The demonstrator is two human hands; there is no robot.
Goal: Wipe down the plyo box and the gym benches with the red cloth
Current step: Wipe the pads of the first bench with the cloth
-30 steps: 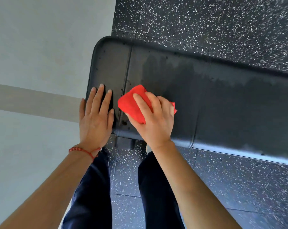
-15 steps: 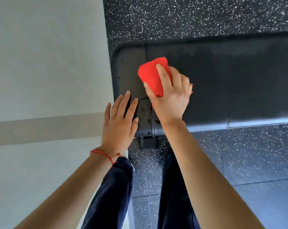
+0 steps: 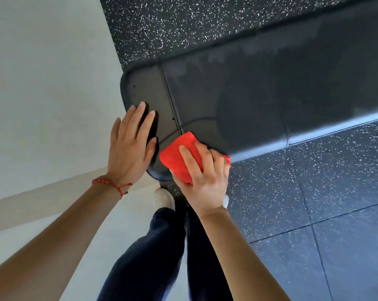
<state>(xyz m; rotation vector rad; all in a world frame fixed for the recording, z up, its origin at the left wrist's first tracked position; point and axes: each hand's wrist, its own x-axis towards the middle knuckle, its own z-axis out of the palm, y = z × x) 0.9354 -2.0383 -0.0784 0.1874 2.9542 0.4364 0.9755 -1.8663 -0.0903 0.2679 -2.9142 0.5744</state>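
Right hand point(image 3: 205, 170) presses the folded red cloth point(image 3: 177, 157) on the near edge of the black gym bench point(image 3: 259, 101), fingers curled over it. Left hand point(image 3: 131, 144) lies flat beside it on the bench's end, fingers straight, slightly spread. Speckled rubber floor point(image 3: 314, 192) below.

Bare forearms, no sleeves. Left wrist: red beaded cord bracelet point(image 3: 112, 185), knotted, short tail at 5 o'clock. Dark navy trousers point(image 3: 153, 253). Light shoe point(image 3: 163, 199) toe visible at 12 o'clock of trousers.
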